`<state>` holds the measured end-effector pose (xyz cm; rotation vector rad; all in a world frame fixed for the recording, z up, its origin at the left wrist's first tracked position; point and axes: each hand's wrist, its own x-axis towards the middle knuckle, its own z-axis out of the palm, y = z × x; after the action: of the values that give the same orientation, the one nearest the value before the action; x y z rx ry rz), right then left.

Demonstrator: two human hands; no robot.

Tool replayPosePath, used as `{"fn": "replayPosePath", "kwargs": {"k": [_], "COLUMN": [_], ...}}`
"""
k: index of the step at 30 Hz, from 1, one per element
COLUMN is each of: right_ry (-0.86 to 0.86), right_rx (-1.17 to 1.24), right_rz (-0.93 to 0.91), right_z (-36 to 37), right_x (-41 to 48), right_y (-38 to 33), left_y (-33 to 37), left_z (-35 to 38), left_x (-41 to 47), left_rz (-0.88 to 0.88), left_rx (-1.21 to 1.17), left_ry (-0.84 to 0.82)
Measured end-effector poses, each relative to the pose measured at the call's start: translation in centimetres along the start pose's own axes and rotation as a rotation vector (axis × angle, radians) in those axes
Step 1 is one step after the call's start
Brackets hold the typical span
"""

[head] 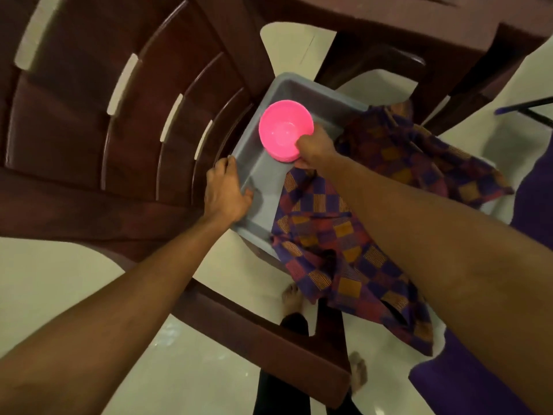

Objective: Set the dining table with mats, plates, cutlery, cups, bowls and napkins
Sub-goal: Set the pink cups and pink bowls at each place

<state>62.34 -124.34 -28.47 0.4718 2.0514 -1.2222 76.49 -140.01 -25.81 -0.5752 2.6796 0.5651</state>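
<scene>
Pink bowls (282, 131), perhaps two, one grey tub (299, 91)

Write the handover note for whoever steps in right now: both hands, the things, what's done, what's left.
Left hand: holds the rim of the grey tub, steadying it.
Right hand: grips the pink bowl by its rim, over the tub; it may be a stack.
Checked cloth: draped over the tub's edge, hanging down.
The tub sits on the brown chair.
Done: cannot tell; no laid place is in view.
Left: likely carry the bowl to the table, then the remaining settings.
</scene>
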Motion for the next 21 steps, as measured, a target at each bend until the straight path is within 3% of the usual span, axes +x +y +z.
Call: {"fn": "replayPosePath", "kwargs": {"k": [4, 9, 15, 21], "right_ry": [-0.045, -0.105, -0.065, -0.007], "right_rx": [0.146, 0.169, -0.067, -0.334], "right_rz": [0.017, -0.031, -0.218, -0.368], "right_z": [-0.2, -1.5, -5.2, -10.6], "right_x": [-1.1, -4.1, -10.0, -17.9], "right_y": [0.7, 2.2, 2.7, 3.2], "left_y": [0.2, 2.5, 7.6, 12.8], "left_z": [-0.7, -2.1, -4.1, -5.7], "left_x": [-0.2, -1.3, -4.5, -11.3], "left_rz": [-0.013, 0.042, -0.213, -0.230], "left_rx": [-0.151, -0.545, -1.031, -1.133], "left_ry": [0.028, 0.030, -0.107, -0.130]}}
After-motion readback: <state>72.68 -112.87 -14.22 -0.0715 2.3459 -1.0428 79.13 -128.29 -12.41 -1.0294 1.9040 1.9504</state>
